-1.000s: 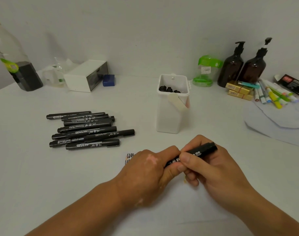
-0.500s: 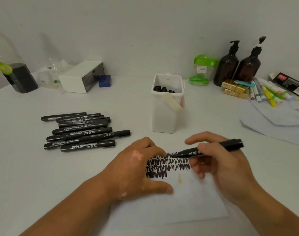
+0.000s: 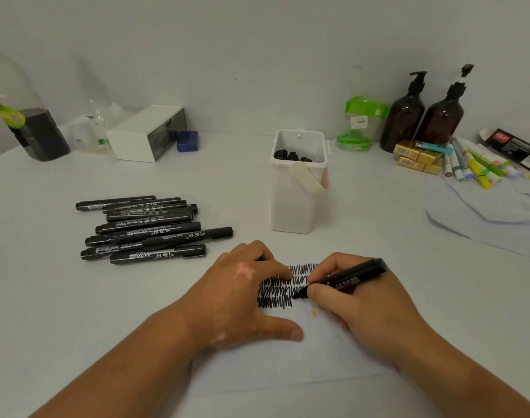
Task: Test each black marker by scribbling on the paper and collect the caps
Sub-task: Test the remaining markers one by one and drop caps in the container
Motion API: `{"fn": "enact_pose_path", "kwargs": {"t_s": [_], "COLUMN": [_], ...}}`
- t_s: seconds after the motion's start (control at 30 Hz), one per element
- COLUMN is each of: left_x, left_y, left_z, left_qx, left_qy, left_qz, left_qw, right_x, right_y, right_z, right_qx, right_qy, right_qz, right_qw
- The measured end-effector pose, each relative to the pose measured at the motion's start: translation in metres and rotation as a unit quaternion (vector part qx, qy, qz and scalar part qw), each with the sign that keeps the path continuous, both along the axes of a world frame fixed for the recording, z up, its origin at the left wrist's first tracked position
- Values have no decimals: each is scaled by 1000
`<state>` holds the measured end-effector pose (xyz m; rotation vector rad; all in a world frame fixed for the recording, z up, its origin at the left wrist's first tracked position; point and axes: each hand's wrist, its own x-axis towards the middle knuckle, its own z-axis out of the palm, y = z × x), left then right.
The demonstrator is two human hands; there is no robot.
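My right hand (image 3: 369, 300) grips an uncapped black marker (image 3: 348, 280) like a pen, its tip touching the white paper (image 3: 287, 366) at the right end of several rows of black scribbles (image 3: 275, 297). My left hand (image 3: 242, 297) rests on the paper to the left, thumb spread flat and fingers curled over the scribbles. A dark bit under those fingers looks like the marker's cap, mostly hidden. Several capped black markers (image 3: 149, 230) lie piled at the left. A white container (image 3: 296, 206) behind the paper holds black caps (image 3: 292, 155).
A white table (image 3: 76, 312) carries a bottle (image 3: 25, 122) and a white box (image 3: 146, 134) at the back left. Two brown pump bottles (image 3: 423, 116), small gold boxes, coloured pens (image 3: 481, 170) and a pale cloth (image 3: 484, 212) crowd the right.
The two hands pulled apart and the marker came out of its cap. My left hand settled on the paper, and my right hand lowered the tip onto it.
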<state>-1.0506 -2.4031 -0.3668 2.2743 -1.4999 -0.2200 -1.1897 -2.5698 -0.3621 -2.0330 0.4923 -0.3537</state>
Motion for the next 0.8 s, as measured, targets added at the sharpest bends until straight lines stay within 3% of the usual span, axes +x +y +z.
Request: {"fn": "enact_pose_path", "kwargs": {"t_s": [0.8], "left_x": [1], "left_y": [0], "left_z": [-1], "left_qx": [2], "left_qy": [14], "left_qz": [4], "left_qw": [1000], "right_x": [2], "right_y": [-2], "right_z": [-5], "right_qx": [-32], "right_qy": [9], "right_qz": [3], "right_qw": [999]}}
